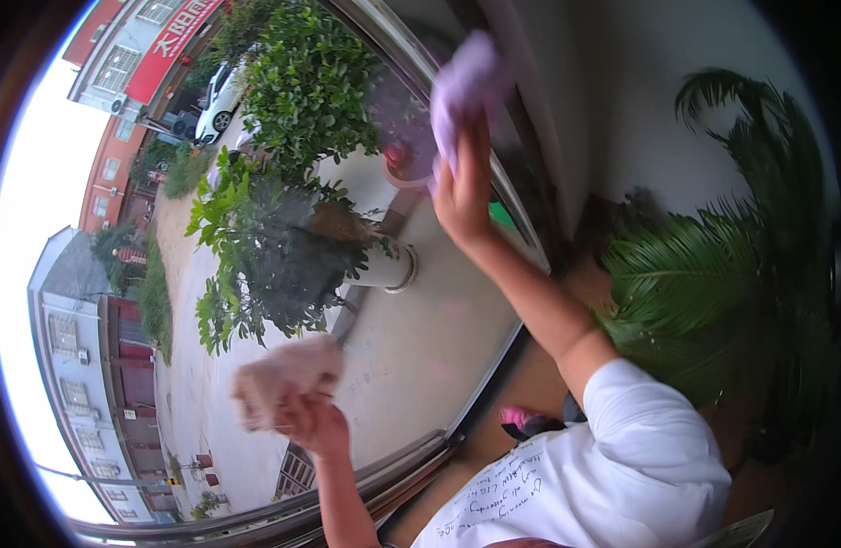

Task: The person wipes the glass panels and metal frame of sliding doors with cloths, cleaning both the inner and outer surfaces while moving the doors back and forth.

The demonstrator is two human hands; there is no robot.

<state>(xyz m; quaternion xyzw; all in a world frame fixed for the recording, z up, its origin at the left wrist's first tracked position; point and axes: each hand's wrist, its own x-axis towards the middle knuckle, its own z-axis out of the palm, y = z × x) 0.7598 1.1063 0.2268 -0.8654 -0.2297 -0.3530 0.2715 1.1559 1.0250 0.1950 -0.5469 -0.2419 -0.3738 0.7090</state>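
My right hand (pixel 465 198) grips a lavender cloth (pixel 465 82), which is blurred. It is near the metal frame (pixel 407 48) at one side of a large glass pane (pixel 441 322). My left hand (pixel 318 421) has its fingers bent around a pale pinkish-beige cloth (pixel 290 373), also blurred, in front of the same pane. Whether either cloth touches the glass, I cannot tell. Both arms are stretched out from my white T-shirt (pixel 564 486), which bears writing. The whole view is tilted sideways.
Potted cycad fronds (pixel 687 274) stand beside me, near a pale wall (pixel 639 137). A dark lower frame rail (pixel 386 472) borders the pane. Beyond the glass are a white planter (pixel 386 267) with a leafy shrub (pixel 277 253), a parked white car (pixel 218 103) and buildings (pixel 85 383).
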